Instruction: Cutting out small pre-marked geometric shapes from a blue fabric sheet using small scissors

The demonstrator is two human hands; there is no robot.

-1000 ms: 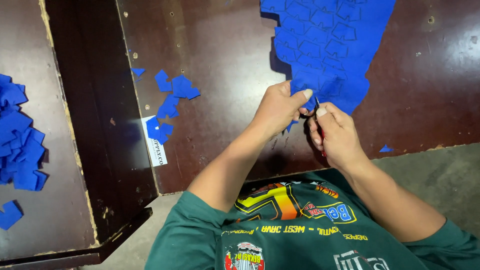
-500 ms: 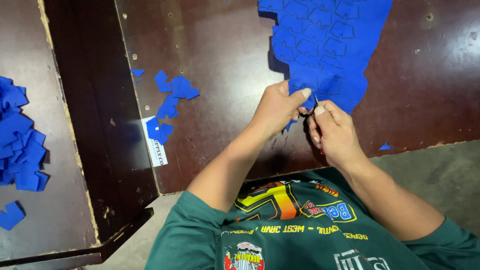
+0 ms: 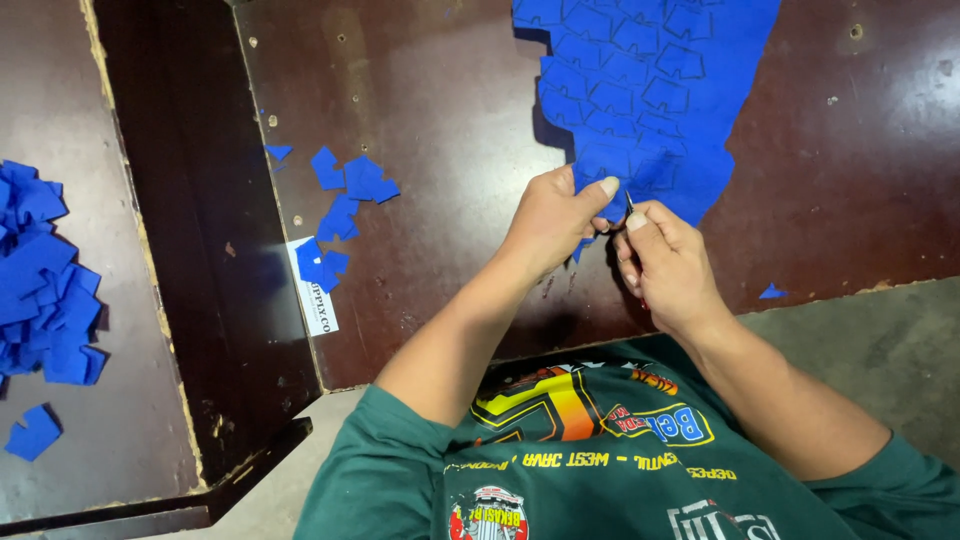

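Observation:
A large blue sheet marked with dark outlined shapes lies on the brown table. My left hand pinches the sheet's lower edge between thumb and fingers. Just to the right of it, my right hand grips a thin cutting tool, whose tip touches that same edge of the sheet. Most of the tool is hidden inside my fist.
Several cut blue pieces lie loose on the table's left part, near a white label. A bigger heap of blue pieces sits on a separate board at far left. One small blue scrap lies by the front edge.
Both hands have stayed at the sheet's lower edge, with only slight shifts of the fingers.

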